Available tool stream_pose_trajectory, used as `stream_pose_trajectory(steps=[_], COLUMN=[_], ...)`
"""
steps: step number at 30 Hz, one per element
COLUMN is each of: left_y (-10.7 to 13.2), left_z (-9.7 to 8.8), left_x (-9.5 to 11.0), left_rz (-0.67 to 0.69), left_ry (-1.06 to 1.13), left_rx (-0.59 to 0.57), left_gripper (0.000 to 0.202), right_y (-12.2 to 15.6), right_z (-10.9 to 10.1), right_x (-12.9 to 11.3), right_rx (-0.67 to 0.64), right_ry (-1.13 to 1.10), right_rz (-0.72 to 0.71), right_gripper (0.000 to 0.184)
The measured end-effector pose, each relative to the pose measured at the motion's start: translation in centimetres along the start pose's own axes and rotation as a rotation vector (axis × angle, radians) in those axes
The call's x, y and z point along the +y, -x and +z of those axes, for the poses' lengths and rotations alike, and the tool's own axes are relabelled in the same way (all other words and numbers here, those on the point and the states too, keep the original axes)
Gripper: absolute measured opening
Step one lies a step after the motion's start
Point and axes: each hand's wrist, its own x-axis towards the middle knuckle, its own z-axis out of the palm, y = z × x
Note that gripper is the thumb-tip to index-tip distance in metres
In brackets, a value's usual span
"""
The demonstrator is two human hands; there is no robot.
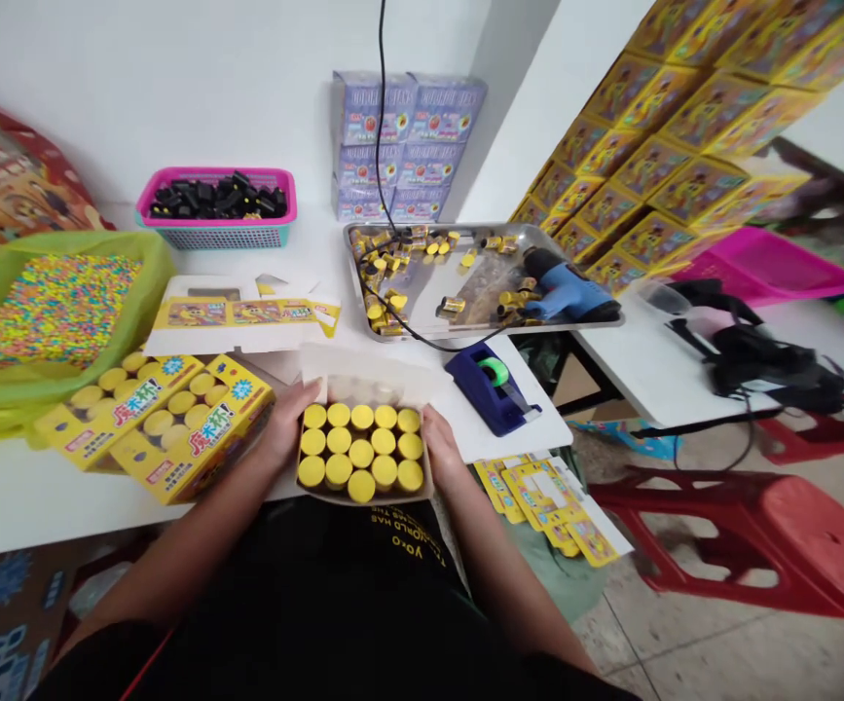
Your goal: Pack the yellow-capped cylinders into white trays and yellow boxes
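Note:
Between my two hands is an open cardboard box (363, 497), its white lid flap (363, 365) raised at the far side. Rows of small round tubs with yellow lids (361, 454) fill it, lids facing up. My left hand (291, 421) grips the box's left side, fingers closed around the edge. On the opposite side, my right hand (442, 446) clasps the box wall. The box is close to my body at the table's front edge. Left of it lie two yellow printed boxes (192, 428), with yellow lids showing through their windows.
A metal tray (422, 329) holds small gold-and-yellow pieces and a blue heat gun (571, 292). Nearby are a tape dispenser (491, 385), flat printed cartons (549, 501), a basket of black pieces (217, 232), a green-lined bin of colorful beads (63, 307) and a red stool (772, 535).

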Motion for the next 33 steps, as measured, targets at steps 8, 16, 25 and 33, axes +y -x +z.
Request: stream_pose_trajectory(steps=[8,16,25,33], left_y=[3.5,5.0,7.2,7.2], left_z=[-1.6,-3.3,-4.6,-4.4], left_x=[0.1,-1.2,-1.7,-2.0], left_rz=[-0.121,0.293,0.775,0.94], left_ry=[-0.046,-0.217,-0.853,-0.946], left_rx=[-0.035,-0.155,-0.129,-0.033], left_gripper=[0.043,0.093,0.062,0.028], right_y=[2.3,2.8,3.3,1.7], right_z=[0.4,-1.3,0.8,1.5], right_x=[-1.5,-1.7,-2.1,-2.3], right_rx=[-0.084,-0.03,0.085,0.185], right_ry=[-0.347,-0.407,-0.429,-0.374], right_rz=[0.249,0.215,0.256,0.178], right_gripper=[0.071,0.085,0.06,0.049])
